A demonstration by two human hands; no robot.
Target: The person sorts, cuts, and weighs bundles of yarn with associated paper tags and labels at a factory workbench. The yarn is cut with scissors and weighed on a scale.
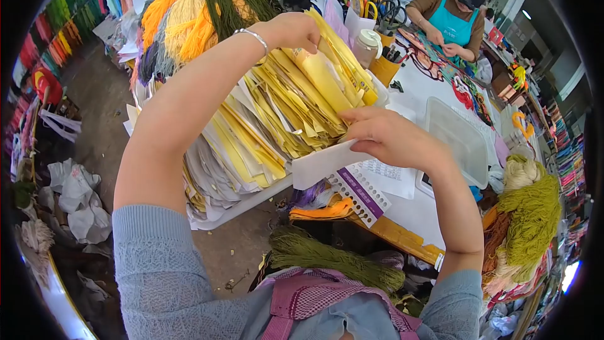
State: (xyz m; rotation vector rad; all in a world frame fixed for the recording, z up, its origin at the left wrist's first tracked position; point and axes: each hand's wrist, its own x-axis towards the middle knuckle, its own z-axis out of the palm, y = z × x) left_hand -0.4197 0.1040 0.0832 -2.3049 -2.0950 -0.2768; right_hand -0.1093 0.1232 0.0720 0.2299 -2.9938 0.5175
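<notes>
A long row of yellow envelopes (277, 107) stands on edge, packed tightly in a white plastic tray (242, 204). My left hand (292, 30) reaches over the far end of the row, its fingers curled down at the top of a yellow envelope; the fingertips are partly hidden. On the near right side, my right hand (399, 138) is closed on a white paper slip (324, 165) held between thumb and fingers. Its index finger points toward the envelopes' edges. Below the slip lies a purple and white sample card (362, 192) with holes along its sides.
Orange and dark green yarn skeins (242, 0) are heaped behind the tray. A lidded jar (367, 47), scissors (390, 9) and a clear plastic box (456, 141) stand on the right table. Across it sits a co-worker (456, 19) in a teal apron. Olive yarn (531, 208) hangs at right.
</notes>
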